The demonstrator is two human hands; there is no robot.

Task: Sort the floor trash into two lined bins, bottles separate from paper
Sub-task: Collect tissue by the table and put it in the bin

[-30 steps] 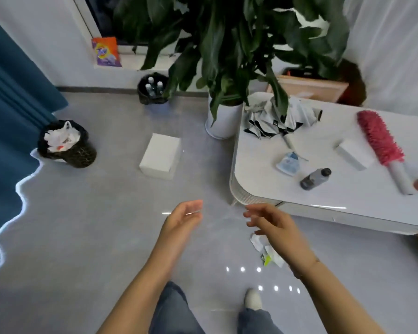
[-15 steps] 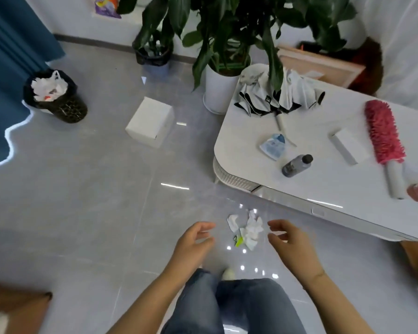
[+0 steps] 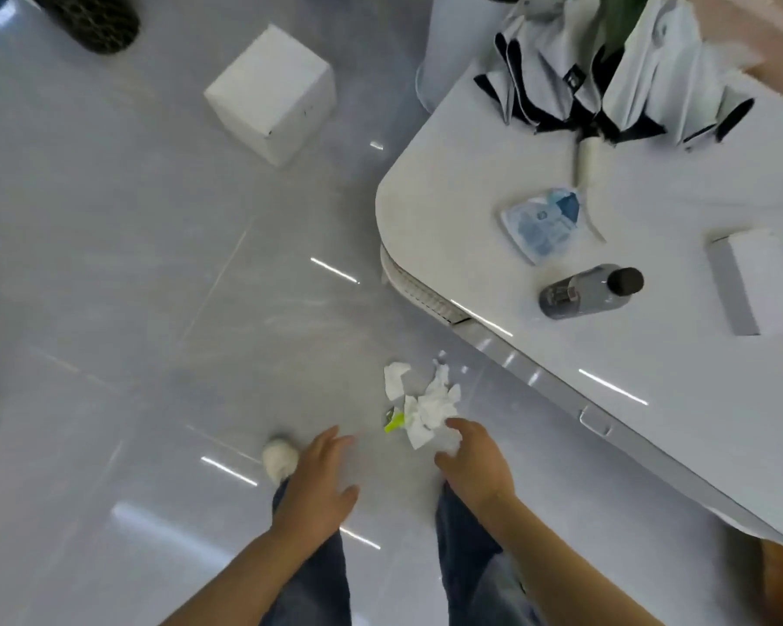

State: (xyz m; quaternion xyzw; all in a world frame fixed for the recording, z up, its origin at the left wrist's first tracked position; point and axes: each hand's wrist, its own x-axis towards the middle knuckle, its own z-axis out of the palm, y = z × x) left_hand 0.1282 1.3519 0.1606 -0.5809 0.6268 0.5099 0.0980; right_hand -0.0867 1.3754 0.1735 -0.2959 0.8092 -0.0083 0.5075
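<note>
A small heap of crumpled white paper scraps (image 3: 426, 408) lies on the grey floor just in front of the table's edge, with a lime-green bit (image 3: 394, 422) at its left side. My right hand (image 3: 475, 463) reaches down with its fingertips at the lower right edge of the paper; its fingers are relaxed and hold nothing. My left hand (image 3: 319, 483) hovers open over the floor, a hand's width left of the heap. The bottom of one dark woven bin (image 3: 96, 20) shows at the top left corner; its contents are out of view.
A white low table (image 3: 471, 210) fills the right side, carrying a folded umbrella (image 3: 606, 83), a tissue packet (image 3: 541, 223), a dark bottle (image 3: 588, 291) and a small white box (image 3: 755, 282). A white cardboard box (image 3: 274, 92) and a white plant pot (image 3: 453, 42) stand on the floor beyond.
My view has dropped and closed in on the paper heap. Both hands have lowered toward the floor, and the right hand now reaches the edge of the paper.
</note>
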